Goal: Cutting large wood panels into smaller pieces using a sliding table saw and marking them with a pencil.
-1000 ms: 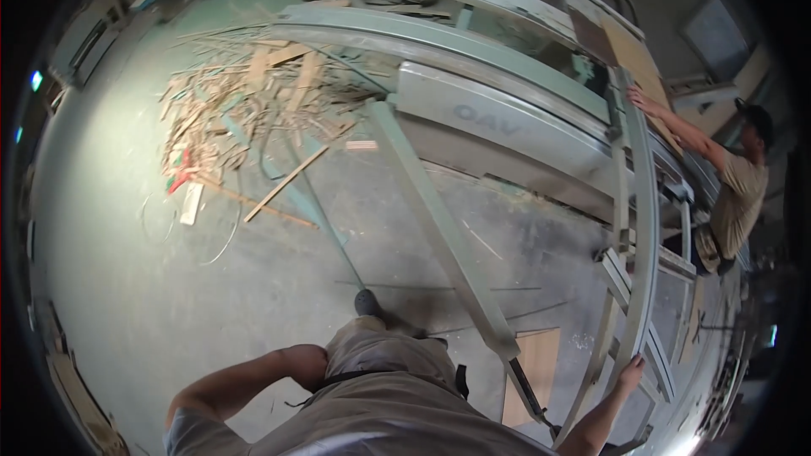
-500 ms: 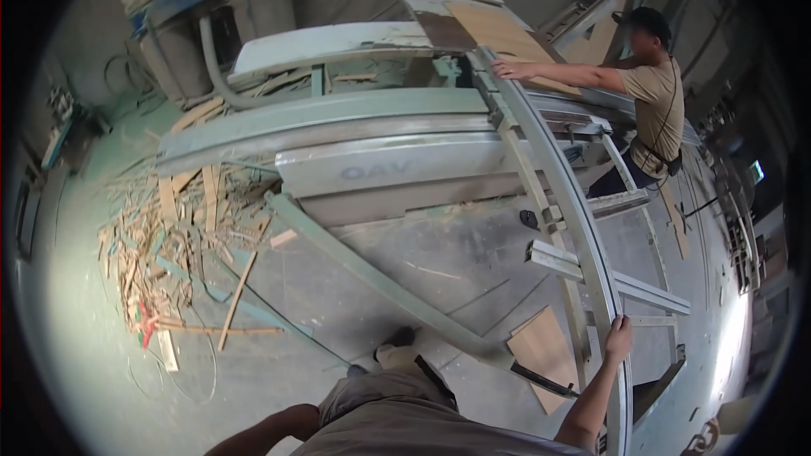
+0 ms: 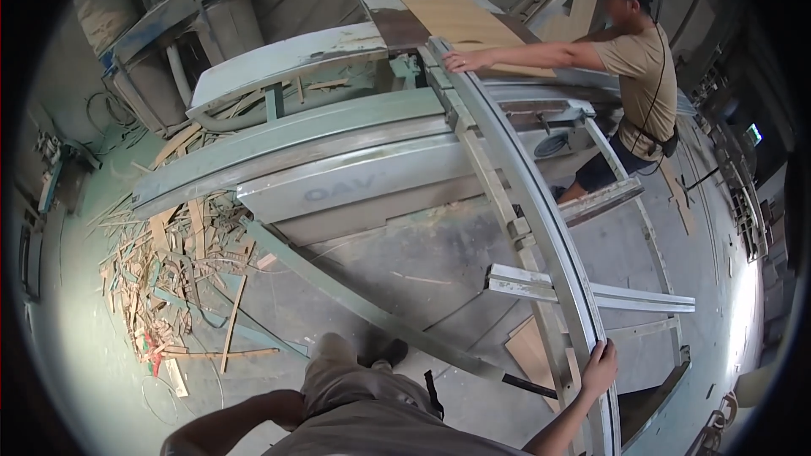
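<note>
My right hand point(image 3: 601, 366) is closed around the edge of a long aluminium fence rail point(image 3: 541, 201), near its close end. The rail lies across the outrigger frame point(image 3: 498, 181) of a sliding table saw. My left arm point(image 3: 232, 422) bends toward my hip, where its hand is hidden. At the far end of the rail, a person in a tan shirt and dark cap point(image 3: 646, 76) lays a hand point(image 3: 469, 60) on it. A wooden board point(image 3: 465, 29) lies on the saw table beyond that hand. A shorter aluminium bar point(image 3: 591, 294) crosses beneath the rail.
Wood offcuts point(image 3: 182, 274) are heaped on the floor at left. A green support arm point(image 3: 363, 297) slants from the saw's white base point(image 3: 355, 173) toward the frame. Dust-collector bags point(image 3: 152, 84) stand at the back left. A loose board point(image 3: 534, 355) lies under the frame.
The view has shifted, so the saw and rail appear further left. The other person leans further over the board. My legs have changed stance; my right hand still holds the rail.
</note>
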### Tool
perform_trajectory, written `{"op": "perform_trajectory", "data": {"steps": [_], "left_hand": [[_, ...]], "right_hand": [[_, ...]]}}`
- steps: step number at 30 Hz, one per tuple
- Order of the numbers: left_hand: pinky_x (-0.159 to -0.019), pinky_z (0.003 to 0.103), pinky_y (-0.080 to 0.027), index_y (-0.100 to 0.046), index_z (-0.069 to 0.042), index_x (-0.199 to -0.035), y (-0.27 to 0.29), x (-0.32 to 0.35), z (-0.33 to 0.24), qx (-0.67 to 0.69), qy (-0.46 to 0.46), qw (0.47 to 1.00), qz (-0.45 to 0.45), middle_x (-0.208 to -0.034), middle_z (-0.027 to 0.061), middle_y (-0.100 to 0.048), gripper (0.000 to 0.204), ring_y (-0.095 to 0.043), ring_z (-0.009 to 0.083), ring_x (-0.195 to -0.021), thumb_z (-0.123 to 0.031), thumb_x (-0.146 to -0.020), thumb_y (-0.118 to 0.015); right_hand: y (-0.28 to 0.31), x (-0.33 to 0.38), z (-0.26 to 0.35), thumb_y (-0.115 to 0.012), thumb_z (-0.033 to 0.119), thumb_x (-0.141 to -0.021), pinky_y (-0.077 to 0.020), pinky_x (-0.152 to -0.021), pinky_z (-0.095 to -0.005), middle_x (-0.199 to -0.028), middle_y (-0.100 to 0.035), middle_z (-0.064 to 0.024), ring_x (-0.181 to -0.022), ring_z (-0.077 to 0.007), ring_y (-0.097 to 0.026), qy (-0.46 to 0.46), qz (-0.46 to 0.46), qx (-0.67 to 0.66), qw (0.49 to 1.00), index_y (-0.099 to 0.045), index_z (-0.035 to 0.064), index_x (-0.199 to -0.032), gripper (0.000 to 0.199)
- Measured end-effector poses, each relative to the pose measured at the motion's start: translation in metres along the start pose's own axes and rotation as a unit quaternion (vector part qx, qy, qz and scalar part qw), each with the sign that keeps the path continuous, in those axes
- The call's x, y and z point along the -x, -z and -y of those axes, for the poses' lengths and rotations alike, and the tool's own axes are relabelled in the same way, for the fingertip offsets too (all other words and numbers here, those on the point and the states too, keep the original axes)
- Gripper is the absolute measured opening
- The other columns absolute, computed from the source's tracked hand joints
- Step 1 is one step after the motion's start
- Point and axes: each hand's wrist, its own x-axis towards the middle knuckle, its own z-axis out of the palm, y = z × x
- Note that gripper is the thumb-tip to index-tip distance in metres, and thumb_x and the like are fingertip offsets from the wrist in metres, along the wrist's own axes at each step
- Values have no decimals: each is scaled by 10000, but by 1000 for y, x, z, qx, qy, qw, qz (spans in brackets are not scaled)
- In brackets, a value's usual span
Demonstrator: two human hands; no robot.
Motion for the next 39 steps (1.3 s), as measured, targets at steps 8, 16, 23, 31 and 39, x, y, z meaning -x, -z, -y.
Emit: {"op": "perform_trajectory", "data": {"steps": [8,16,23,31,39], "left_hand": [[-729,424,-490,-662,-110,-847,32,-11,16,-39,-44,996,-66,-834,155,-645,257,-607,361,-804,-321,-706,-619],[-747,423,-494,-654,-25,-790,68,14,3,19,12,997,-70,-838,228,-627,253,-607,384,-836,-249,-681,-610],[-756,415,-493,-662,-40,-775,75,36,40,2,9,995,-102,-814,213,-633,239,-611,366,-845,-251,-674,-612],[-751,416,-492,-653,-94,-906,46,55,145,-51,-91,988,-112,-881,192,-635,304,-604,368,-839,-307,-691,-618],[-768,416,-481,-647,-76,-921,50,94,236,-113,-120,984,-74,-919,194,-631,347,-599,359,-879,-338,-698,-605]], "right_hand": [[-8,-5,-8,-476,338,-896,-404,-793,-408,-945,-596,-129,-860,-319,-554,0,-5,-23,1000,-567,73,-1138,370],[-6,-16,15,-576,271,-871,-447,-774,-377,-1041,-558,-167,-922,-303,-549,-18,-76,-168,983,-554,-6,-1140,387],[-19,-50,139,-619,248,-828,-358,-969,-404,-1191,-505,-213,-1134,-371,-457,118,-21,-217,969,-544,-11,-1137,410],[-73,-109,267,-618,367,-807,-350,-975,-426,-1271,-454,-205,-1155,-369,-450,145,15,-244,959,-537,24,-1180,513],[-81,-81,317,-551,551,-773,-309,-980,-456,-1241,-481,-169,-1157,-333,-442,139,-36,38,989,-437,130,-1309,692]]}}
